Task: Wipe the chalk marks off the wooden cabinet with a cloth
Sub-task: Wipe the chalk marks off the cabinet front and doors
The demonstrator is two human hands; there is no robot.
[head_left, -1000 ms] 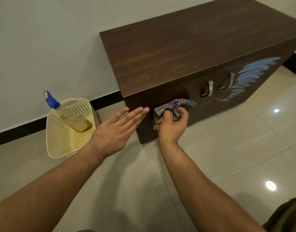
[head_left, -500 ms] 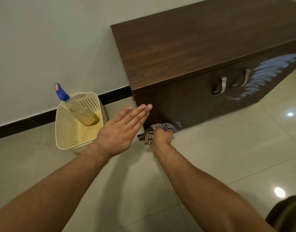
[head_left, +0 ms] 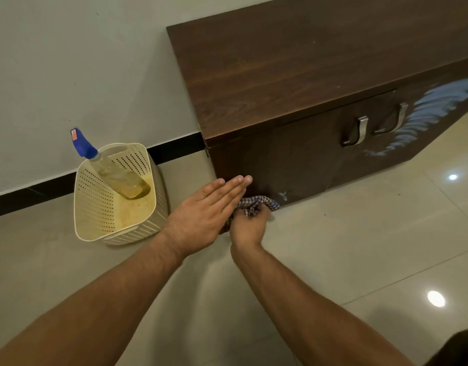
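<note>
This looks like a room in someone's home, a hall or living room by the feel of it. The floor (head_left: 333, 260) is laid in large glossy beige tiles that mirror round ceiling lights (head_left: 436, 298). A plain pale wall (head_left: 69, 62) meets it with a black skirting strip (head_left: 42, 186). Against the far wall stands a low dark wood-grain cabinet (head_left: 293, 75) with two curved metal door handles (head_left: 355, 132). Left of it, on the floor, a cream perforated plastic basket (head_left: 95, 207) holds a blue-topped spray bottle (head_left: 122, 178).

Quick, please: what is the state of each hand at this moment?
Left hand: open, fingers straight, holding nothing.
Right hand: closed, gripping the checked cloth.
</note>
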